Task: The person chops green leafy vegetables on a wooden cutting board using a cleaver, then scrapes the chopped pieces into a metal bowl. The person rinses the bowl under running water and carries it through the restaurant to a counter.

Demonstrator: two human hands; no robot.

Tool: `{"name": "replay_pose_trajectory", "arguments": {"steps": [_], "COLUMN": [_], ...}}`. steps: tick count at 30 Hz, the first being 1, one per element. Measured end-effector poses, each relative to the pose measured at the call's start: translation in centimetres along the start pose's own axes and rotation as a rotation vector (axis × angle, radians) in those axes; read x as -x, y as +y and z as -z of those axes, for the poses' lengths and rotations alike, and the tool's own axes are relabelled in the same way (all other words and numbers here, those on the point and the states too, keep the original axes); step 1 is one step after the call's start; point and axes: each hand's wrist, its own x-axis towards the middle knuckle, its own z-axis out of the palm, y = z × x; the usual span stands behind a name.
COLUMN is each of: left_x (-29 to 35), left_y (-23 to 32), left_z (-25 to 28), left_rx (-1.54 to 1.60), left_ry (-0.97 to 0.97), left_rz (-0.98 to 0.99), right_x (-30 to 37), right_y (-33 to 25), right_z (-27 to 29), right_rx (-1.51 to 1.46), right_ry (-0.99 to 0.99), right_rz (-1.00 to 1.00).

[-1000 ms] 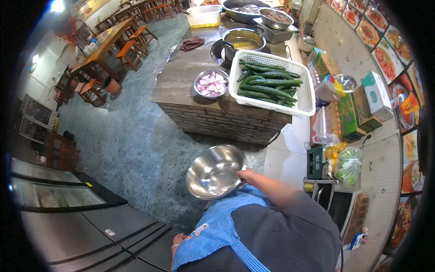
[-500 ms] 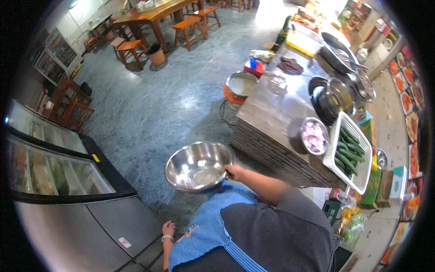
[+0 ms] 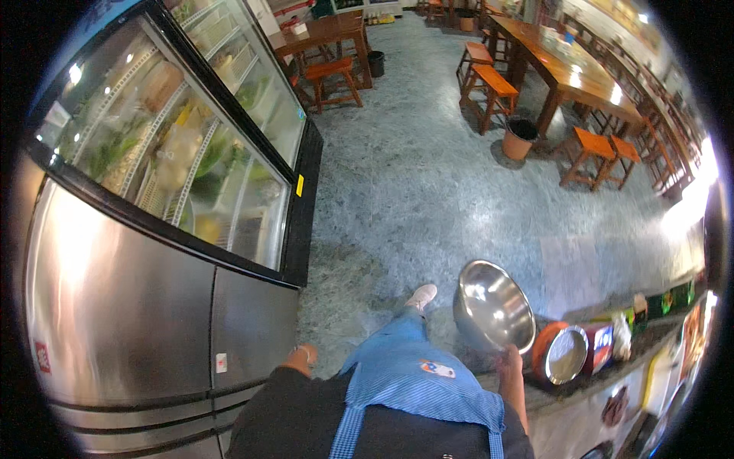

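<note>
A large shiny steel mixing bowl (image 3: 495, 306) hangs tilted on its side at my right, with nothing in it that I can see. My right hand (image 3: 510, 359) is closed on its lower rim, the arm reaching out beside my blue apron (image 3: 428, 382). My left hand (image 3: 300, 356) is low at my left side, close to the steel cabinet front, with a pale band at the wrist. Its fingers are hidden or too small to make out. One pale shoe (image 3: 422, 296) shows on the floor ahead of me.
A glass-doored fridge (image 3: 294, 252) with steel lower doors (image 3: 122, 306) stands close on my left. At right, beside the counter (image 3: 566, 428), a steel pot (image 3: 567, 354) sits by a red-and-blue box (image 3: 600, 346). Farther off are a wooden table (image 3: 566, 73), stools (image 3: 493, 88) and a bin (image 3: 519, 139).
My view has swung right to left, toward the fridge and dining floor; the counter is now at the lower right. The mixing bowl, still in my right hand, has tipped onto its side.
</note>
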Motion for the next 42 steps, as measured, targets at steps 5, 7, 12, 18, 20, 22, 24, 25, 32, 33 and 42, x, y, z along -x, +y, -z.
{"name": "replay_pose_trajectory", "arguments": {"steps": [5,7,12,18,20,22,24,25,32,33,42], "left_x": [-14.6,-18.3,-22.6,-20.6,-23.6,-21.2,-26.7,-27.4,-29.7,-30.4,-32.6], "left_y": [24.6,38.8,68.0,90.5,93.3,96.2,93.4,93.3,123.8,127.6,174.0], "left_z": [9.4,13.5,20.0,19.4,16.5,11.6,7.3,6.9,2.8,3.2,-4.4], "left_rx": [-0.136,-0.03,0.154,-0.224,-0.059,-0.183,-0.728,-0.769,-0.957,-0.959,-1.708], "left_ry": [0.081,0.138,0.333,0.496,0.178,-0.327,-0.363,-0.366,-0.315,-0.269,0.27], "left_rz": [-0.283,-0.406,-0.786,-0.89,-1.088,-0.49,-0.45,-0.457,-0.584,-0.593,-1.284], "right_x": [-6.4,-5.6,-2.7,-13.6,-21.7,-27.7,-30.1,-31.7,-45.6,-45.2,-51.2], "right_y": [-7.0,-10.4,-20.6,-30.7,-33.6,-35.7,-43.2,-43.8,-53.5,-58.5,-67.4], "right_z": [6.3,5.0,1.0,4.3,7.3,13.4,14.6,13.6,22.4,22.9,29.8], "right_rx": [0.344,0.472,0.642,0.692,0.258,-0.211,-0.668,-0.779,-1.142,-1.124,-1.291], "right_ry": [-0.049,0.003,0.036,0.023,0.043,0.088,0.41,0.496,0.712,0.696,0.958], "right_rz": [0.42,0.727,0.799,0.565,0.447,0.298,-0.03,0.028,0.08,0.045,0.058]}}
